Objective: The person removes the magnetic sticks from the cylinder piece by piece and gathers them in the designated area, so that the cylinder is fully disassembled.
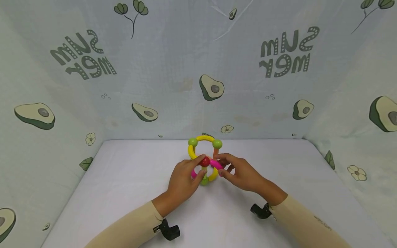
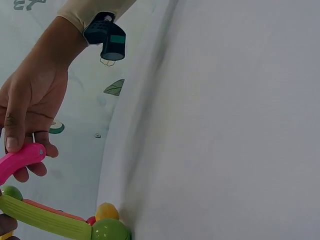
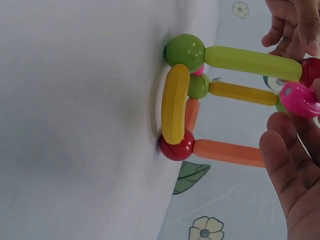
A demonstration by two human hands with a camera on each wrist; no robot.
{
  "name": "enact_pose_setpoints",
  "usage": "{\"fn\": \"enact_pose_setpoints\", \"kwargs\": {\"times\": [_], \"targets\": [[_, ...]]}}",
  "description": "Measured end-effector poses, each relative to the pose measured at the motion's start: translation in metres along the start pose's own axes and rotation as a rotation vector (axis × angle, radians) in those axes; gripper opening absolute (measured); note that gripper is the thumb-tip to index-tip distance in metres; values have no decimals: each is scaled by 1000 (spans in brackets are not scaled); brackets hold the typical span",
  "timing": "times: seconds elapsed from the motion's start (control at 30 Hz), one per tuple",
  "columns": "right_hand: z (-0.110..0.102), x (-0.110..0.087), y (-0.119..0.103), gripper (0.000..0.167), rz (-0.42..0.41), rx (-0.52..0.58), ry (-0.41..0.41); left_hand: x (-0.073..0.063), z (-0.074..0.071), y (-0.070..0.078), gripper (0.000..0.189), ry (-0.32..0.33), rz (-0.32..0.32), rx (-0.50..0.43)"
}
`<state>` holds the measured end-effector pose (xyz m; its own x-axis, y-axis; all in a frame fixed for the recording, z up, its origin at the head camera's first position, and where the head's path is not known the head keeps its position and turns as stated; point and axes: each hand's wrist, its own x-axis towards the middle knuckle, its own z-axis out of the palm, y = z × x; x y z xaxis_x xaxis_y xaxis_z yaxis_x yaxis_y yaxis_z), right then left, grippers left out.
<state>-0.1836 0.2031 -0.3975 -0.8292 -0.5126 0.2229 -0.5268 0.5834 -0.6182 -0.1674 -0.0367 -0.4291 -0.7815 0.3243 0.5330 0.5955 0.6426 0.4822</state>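
A toy frame of coloured rods and balls stands upright on the table. My left hand (image 1: 183, 179) grips its front upper corner, with the index finger at a red ball (image 1: 204, 161) and the thumb beside the upright lime rod (image 3: 252, 62). My right hand (image 1: 243, 174) pinches a pink curved rod (image 1: 216, 164), whose other end meets the red ball. At the base, a yellow curved rod (image 3: 175, 104) joins a green ball (image 3: 185, 52) to another red ball (image 3: 176, 145). Orange rods (image 3: 227, 152) form part of the sides. My left palm partly hides the frame.
The structure stands on a white-covered table (image 1: 130, 193), toward its back edge. Behind it hangs a pale cloth (image 1: 173, 62) printed with avocados and flowers. A black wrist camera (image 1: 170, 230) juts from the left sleeve, and another camera (image 1: 260, 210) from the right.
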Motion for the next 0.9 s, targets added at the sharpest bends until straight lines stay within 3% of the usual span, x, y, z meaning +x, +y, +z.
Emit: {"fn": "enact_pose_setpoints", "kwargs": {"times": [0.47, 0.9], "targets": [[-1, -7, -1, 82, -38, 55, -140, 6, 9, 5, 54, 97, -10, 60], [4, -8, -1, 81, -76, 67, -90, 7, 10, 7, 55, 126, -22, 60]]}}
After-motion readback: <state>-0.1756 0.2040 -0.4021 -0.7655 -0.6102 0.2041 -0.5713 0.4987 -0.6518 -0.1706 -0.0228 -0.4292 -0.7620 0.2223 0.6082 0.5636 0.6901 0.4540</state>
